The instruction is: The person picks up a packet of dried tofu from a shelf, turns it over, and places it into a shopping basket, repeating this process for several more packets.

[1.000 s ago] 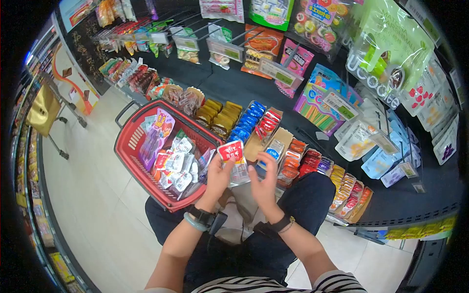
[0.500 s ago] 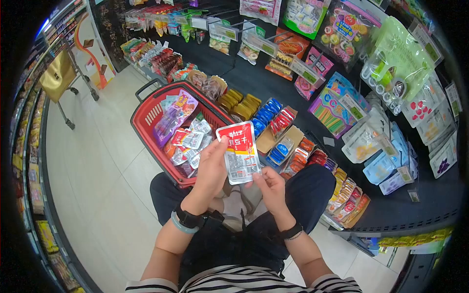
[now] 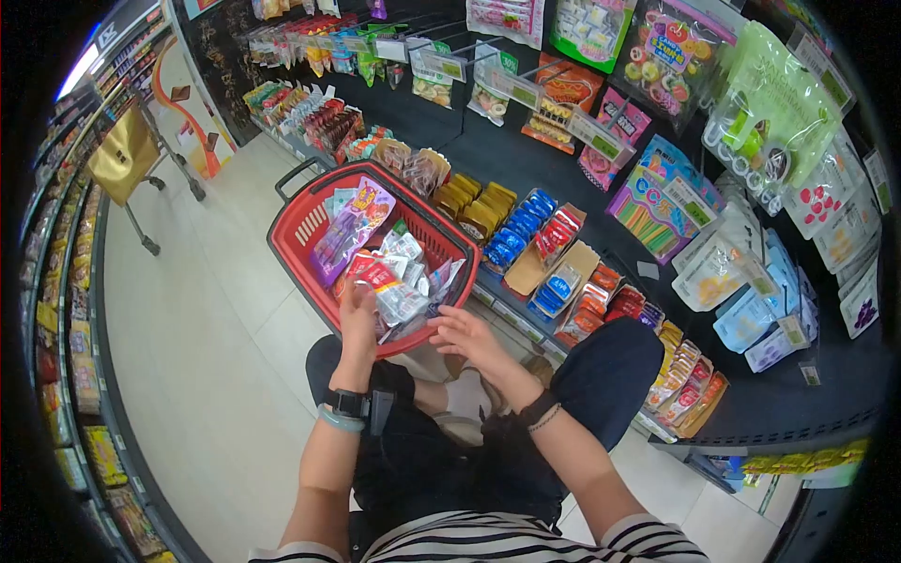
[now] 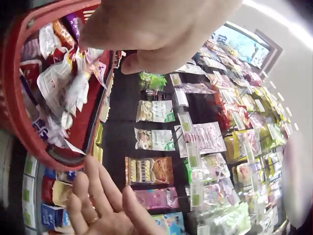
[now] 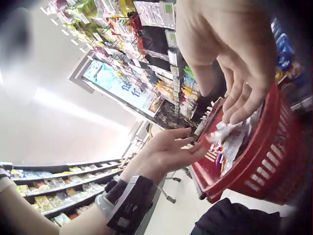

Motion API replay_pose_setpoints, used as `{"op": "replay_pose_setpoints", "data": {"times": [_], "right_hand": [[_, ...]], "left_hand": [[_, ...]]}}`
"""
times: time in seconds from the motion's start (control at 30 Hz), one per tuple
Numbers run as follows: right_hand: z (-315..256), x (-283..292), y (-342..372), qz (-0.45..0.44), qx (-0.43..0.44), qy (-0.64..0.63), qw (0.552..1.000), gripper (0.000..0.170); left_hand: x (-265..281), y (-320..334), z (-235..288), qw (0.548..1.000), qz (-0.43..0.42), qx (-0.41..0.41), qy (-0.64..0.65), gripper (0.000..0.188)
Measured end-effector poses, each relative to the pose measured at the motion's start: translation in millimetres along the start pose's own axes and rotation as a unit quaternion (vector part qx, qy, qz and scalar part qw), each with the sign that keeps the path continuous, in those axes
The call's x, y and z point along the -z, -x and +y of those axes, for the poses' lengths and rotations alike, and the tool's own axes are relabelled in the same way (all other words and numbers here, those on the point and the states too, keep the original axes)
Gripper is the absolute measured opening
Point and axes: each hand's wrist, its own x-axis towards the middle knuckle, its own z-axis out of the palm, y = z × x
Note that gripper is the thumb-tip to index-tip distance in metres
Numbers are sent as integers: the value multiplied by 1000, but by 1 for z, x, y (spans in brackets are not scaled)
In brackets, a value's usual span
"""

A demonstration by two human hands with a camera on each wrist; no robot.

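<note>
My left hand (image 3: 358, 324) is over the near rim of a red shopping basket (image 3: 282, 246), fingers loosely extended. Just past its fingertips, a red and silver snack packet (image 3: 394, 296) lies over other packets in the basket. Motion blurs a pale packet (image 4: 78, 93) by this hand in the left wrist view. Similar small packets (image 3: 402, 246) and a long purple bag (image 3: 352, 230) fill the basket. My right hand (image 3: 469, 336), relaxed and holding nothing, hovers at the basket's near right corner; its spread fingers (image 4: 100, 181) show in the left wrist view.
Behind the basket runs a low shelf with boxes of gold packets (image 3: 474, 202), blue packets (image 3: 521, 228) and orange packets (image 3: 593, 302). Candy bags (image 3: 648, 197) hang on hooks above. My bent knee (image 3: 615, 375) is close to the shelf. A cart (image 3: 131, 159) stands on the aisle floor.
The red and silver packet, earlier held up between both hands, has moved left and down into the basket. The left hand has let go of it; the right hand has come toward the basket.
</note>
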Motion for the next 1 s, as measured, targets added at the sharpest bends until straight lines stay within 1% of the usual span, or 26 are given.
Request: {"op": "replay_pose_setpoints", "data": {"times": [0.03, 0.07, 0.1, 0.13, 0.2, 0.23, 0.27, 0.3, 0.33, 0.37, 0.4, 0.43, 0.47, 0.53, 0.6, 0.63, 0.67, 0.7, 0.73, 0.77, 0.8, 0.87, 0.9, 0.93, 0.97, 1.0], "right_hand": [[2, 5, -5, 22, 4, 20, 1000, 49], [3, 13, -9, 46, 9, 41, 998, 52], [6, 25, -13, 87, 15, 49, 995, 50], [7, 39, -16, 95, 19, 48, 994, 50], [10, 73, -25, 210, 54, 128, 968, 47], [17, 99, -35, 256, 45, 179, 949, 46], [19, 122, -43, 300, 33, 229, 926, 44], [8, 131, -41, 321, 76, 263, 907, 45], [4, 145, -44, 326, 76, 261, 905, 45], [0, 159, -48, 360, 84, 363, 856, 46], [-1, 173, -53, 388, 91, 459, 794, 48], [-4, 183, -58, 387, 90, 424, 814, 49], [-6, 192, -63, 388, 93, 423, 814, 49], [-10, 206, -72, 385, 57, 497, 775, 49], [-6, 222, -77, 365, 65, 498, 784, 49], [-1, 230, -81, 345, 69, 500, 792, 50], [4, 236, -85, 345, 70, 498, 793, 50], [4, 234, -87, 338, 93, 479, 805, 47], [4, 232, -90, 331, 115, 459, 816, 44], [5, 227, -92, 350, 113, 467, 804, 40], [-2, 215, -90, 354, 113, 463, 805, 40], [-16, 187, -82, 386, 190, 472, 769, 34], [-27, 167, -72, 390, 187, 471, 769, 34], [-39, 146, -61, 367, 219, 438, 791, 33], [-48, 130, -51, 341, 251, 405, 810, 31], [-49, 120, -45, 342, 250, 407, 809, 31]], "left_hand": [[1, -4, -1, 991, 44, -83, -93, 40], [0, -7, -1, 965, 84, -165, -183, 46], [-1, -7, 1, 948, 93, -152, -262, 53], [-3, -7, -4, 949, 84, -151, -263, 53], [-11, -8, -16, 892, 50, -258, -367, 60], [-23, -8, -21, 880, 36, -289, -376, 55], [-36, -8, -28, 880, 7, -310, -360, 48], [-54, -4, -31, 881, -34, -312, -353, 45], [-73, -1, -34, 881, -73, -314, -345, 41], [-89, -2, -44, 883, -107, -311, -335, 41], [-106, -6, -54, 883, -140, -310, -325, 40], [-123, -9, -62, 869, -190, -309, -337, 40], [-139, -11, -70, 852, -239, -307, -350, 41], [-163, -17, -99, 838, -262, -257, -404, 40], [-182, -28, -117, 823, -297, -228, -427, 40], [-190, -32, -121, 826, -304, -204, -429, 40], [-195, -35, -124, 827, -312, -180, -431, 41], [-197, -39, -129, 826, -314, -180, -433, 41], [-198, -42, -134, 831, -315, -161, -429, 43], [-199, -46, -138, 836, -317, -143, -425, 44], [-200, -46, -137, 833, -320, -143, -428, 44], [-199, -43, -130, 843, -293, -166, -420, 49], [-193, -48, -138, 855, -297, -174, -388, 53], [-193, -46, -135, 854, -301, -171, -387, 53], [-194, -40, -126, 885, -284, -190, -317, 54], [-195, -34, -116, 909, -265, -210, -243, 55]]}}
